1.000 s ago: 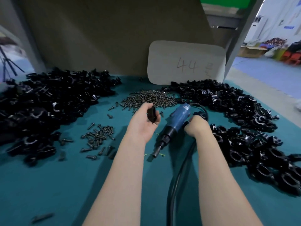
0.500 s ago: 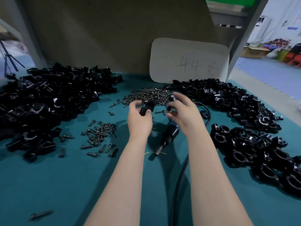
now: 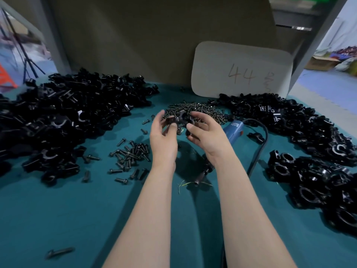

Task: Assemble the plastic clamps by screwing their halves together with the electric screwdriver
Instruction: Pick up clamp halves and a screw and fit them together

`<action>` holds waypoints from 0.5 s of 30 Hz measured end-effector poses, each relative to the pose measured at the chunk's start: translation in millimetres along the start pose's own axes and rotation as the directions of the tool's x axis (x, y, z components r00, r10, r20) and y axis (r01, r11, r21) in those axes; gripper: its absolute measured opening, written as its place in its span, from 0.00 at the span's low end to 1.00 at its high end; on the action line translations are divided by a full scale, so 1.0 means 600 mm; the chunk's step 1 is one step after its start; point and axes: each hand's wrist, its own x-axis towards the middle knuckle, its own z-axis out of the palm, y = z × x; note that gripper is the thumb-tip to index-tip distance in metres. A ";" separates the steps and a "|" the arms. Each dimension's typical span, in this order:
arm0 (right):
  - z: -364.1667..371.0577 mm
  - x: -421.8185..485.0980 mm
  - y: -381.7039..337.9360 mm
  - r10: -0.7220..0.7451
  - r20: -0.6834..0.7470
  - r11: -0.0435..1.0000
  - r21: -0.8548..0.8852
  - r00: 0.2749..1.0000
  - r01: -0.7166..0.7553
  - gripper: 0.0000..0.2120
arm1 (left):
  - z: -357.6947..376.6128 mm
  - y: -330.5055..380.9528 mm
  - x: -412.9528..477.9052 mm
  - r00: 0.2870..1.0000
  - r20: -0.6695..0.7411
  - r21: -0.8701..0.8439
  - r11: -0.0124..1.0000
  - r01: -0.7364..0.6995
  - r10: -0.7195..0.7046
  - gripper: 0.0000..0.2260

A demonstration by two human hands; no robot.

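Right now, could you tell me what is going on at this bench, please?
A person is fitting black plastic clamp halves together, the left hand and right hand each pinching them above the pile of dark metal screws. The blue electric screwdriver lies unheld on the teal table cover beside the right hand. No screw is being driven yet.

Left hand [image 3: 163, 140], right hand [image 3: 207, 136] round clamp [image 3: 178, 120]
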 end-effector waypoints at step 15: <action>0.007 0.008 0.017 -0.014 0.044 0.997 -0.071 0.999 0.017 0.20 | 0.002 0.003 -0.002 0.999 0.024 0.000 0.999 0.047 -0.047 0.17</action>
